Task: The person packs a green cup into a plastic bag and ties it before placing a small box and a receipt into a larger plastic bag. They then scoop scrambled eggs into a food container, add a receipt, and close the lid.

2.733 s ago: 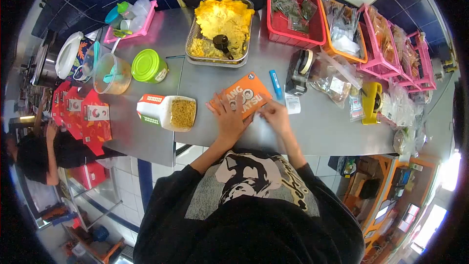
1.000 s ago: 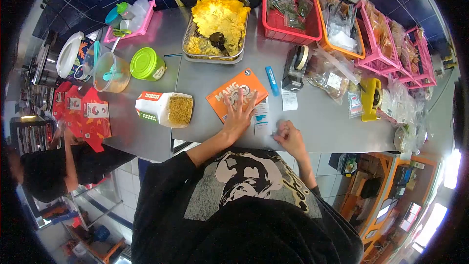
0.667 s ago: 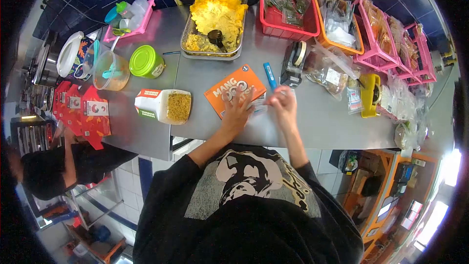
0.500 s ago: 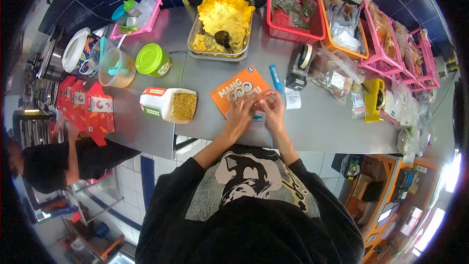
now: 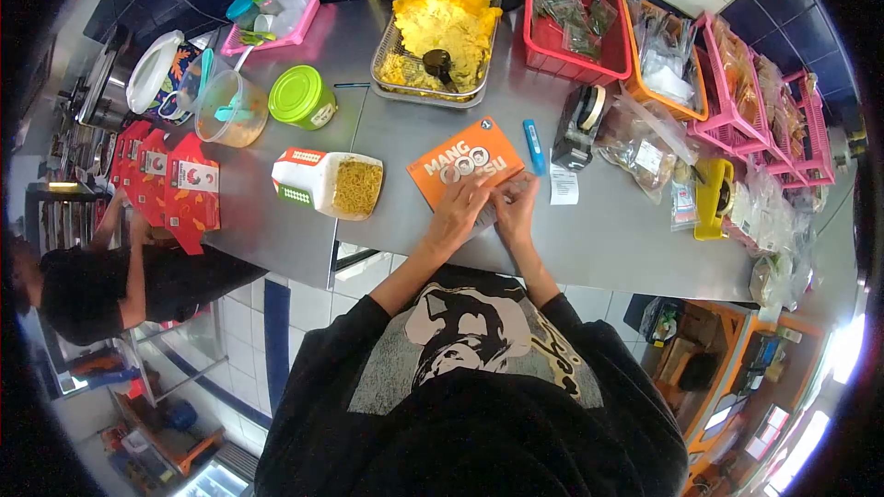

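Observation:
A flat orange box [image 5: 465, 152] with white lettering lies slightly turned on the steel table in front of me. My left hand [image 5: 458, 212] rests on its lower part, fingers stretched over the surface. At the box's right corner is my right hand [image 5: 515, 209], with its fingers bent and pressed together; what they grip, if anything, is hidden. Between the hands shows a small pale patch, too covered to make out. A blue marker [image 5: 533, 147] lies just beyond my right hand, beside a white printed slip [image 5: 564, 186].
Left stand a tub of yellow shreds [image 5: 357, 187] and a green-lidded tub [image 5: 302, 97]. Behind is a tray of yellow food [image 5: 379, 74] with a black scoop. A red basket [image 5: 580, 60], tape dispenser [image 5: 578, 133] and bags stand right. Another person [image 5: 92, 290] handles red boxes [image 5: 191, 193].
The camera view has shifted slightly, so the table things appear moved. My right hand's fingers have come a little lower and apart from my left hand's fingers. The other person's arms have moved.

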### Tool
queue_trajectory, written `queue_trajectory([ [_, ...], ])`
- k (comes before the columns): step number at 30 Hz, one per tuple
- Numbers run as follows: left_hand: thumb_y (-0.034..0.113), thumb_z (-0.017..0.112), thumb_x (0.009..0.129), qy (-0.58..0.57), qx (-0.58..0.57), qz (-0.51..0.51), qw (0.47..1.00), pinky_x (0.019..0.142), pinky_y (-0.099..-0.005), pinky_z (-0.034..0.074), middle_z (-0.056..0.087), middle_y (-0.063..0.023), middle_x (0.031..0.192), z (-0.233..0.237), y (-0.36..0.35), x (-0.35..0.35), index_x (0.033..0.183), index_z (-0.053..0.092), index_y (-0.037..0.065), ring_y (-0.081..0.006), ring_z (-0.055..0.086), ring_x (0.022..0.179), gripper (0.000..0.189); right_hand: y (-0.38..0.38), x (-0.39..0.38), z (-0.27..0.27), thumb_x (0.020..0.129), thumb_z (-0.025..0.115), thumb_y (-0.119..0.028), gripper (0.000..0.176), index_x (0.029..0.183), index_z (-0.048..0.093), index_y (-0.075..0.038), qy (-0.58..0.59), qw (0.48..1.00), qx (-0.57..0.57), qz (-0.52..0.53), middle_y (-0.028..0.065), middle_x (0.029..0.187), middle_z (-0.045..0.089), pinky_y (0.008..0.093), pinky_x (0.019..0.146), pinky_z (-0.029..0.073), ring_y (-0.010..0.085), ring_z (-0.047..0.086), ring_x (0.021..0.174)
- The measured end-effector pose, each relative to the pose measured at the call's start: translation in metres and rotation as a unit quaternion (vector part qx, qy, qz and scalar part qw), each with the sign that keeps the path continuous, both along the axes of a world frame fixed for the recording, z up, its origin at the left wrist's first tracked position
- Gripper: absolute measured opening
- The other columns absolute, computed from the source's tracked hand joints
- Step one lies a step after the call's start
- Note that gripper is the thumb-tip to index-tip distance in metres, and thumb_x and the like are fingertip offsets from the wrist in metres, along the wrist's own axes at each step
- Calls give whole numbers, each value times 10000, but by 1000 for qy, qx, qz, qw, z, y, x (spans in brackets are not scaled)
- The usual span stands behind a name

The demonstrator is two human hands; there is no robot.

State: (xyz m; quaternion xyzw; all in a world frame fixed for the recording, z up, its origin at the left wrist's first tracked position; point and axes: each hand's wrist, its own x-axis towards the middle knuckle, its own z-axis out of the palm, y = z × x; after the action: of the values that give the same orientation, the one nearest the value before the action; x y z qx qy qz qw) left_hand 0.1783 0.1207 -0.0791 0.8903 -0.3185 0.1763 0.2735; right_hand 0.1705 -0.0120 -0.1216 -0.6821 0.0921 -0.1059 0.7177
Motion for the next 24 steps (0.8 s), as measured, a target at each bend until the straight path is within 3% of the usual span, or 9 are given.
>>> queue_trajectory([
  [3, 46, 557, 762, -9, 34, -6, 999, 1035, -546, 287, 464, -129, 1230, 0, 2, -2, 1010, 542, 54, -289, 487, 1116, 248, -2, 1, -3, 768, 644, 43, 490, 1044, 253, -64, -11, 998, 50, -22, 116, 710, 596, 252, 571, 504, 161, 618, 653],
  [6, 35, 553, 763, -5, -8, -14, 1000, 1037, -544, 282, 452, -138, 1232, -3, 3, -2, 1041, 565, 66, -293, 478, 1133, 280, -4, 1, 12, 763, 627, 59, 533, 1078, 219, -75, 32, 994, 100, -11, 120, 673, 585, 263, 518, 508, 161, 610, 598],
  [8, 32, 552, 762, 29, -18, -24, 999, 1040, -541, 277, 443, -137, 1243, -5, 5, -3, 1069, 586, 70, -296, 460, 1161, 311, -6, 2, 14, 757, 613, 73, 638, 1207, 186, -75, 64, 998, -8, -4, 107, 665, 588, 275, 473, 508, 159, 602, 561],
  [12, 29, 550, 759, 22, 11, -30, 999, 1041, -542, 275, 440, -139, 1250, -5, 9, 0, 1089, 592, 69, -294, 446, 1187, 335, -5, 4, 18, 749, 605, 81, 782, 1336, 123, -101, 39, 999, 15, 1, 98, 661, 596, 275, 465, 503, 163, 609, 564],
  [14, 24, 548, 764, 20, 1, -30, 999, 1043, -544, 268, 437, -139, 1258, -4, 8, 0, 1078, 592, 52, -282, 437, 1203, 319, -6, 3, 22, 745, 604, 82, 834, 1385, 108, -116, 30, 990, -134, 24, 101, 667, 603, 272, 471, 503, 175, 610, 556],
  [18, 23, 555, 770, 17, 2, -30, 999, 1039, -547, 271, 442, -137, 1251, 2, 8, 0, 1098, 575, 34, -279, 439, 1202, 329, -5, 4, 13, 738, 614, 73, 801, 1372, 158, -108, 24, 993, -112, 19, 112, 657, 598, 275, 478, 502, 194, 607, 536],
  [21, 13, 571, 759, 0, 37, -18, 999, 1024, -532, 312, 437, -126, 1249, -1, 8, 1, 1168, 543, 44, -273, 448, 1181, 411, -5, -1, 15, 753, 630, 29, 824, 1379, 108, -87, 39, 986, -155, 36, 79, 674, 588, 243, 536, 477, 144, 574, 570],
  [24, 26, 584, 759, -7, 39, -14, 999, 1017, -522, 325, 419, -138, 1269, -7, 7, 2, 1203, 510, 27, -291, 442, 1182, 450, -4, -11, 14, 702, 684, 15, 891, 1367, 96, -68, 9, 979, -201, 44, 104, 796, 585, 251, 582, 491, 171, 587, 671],
])
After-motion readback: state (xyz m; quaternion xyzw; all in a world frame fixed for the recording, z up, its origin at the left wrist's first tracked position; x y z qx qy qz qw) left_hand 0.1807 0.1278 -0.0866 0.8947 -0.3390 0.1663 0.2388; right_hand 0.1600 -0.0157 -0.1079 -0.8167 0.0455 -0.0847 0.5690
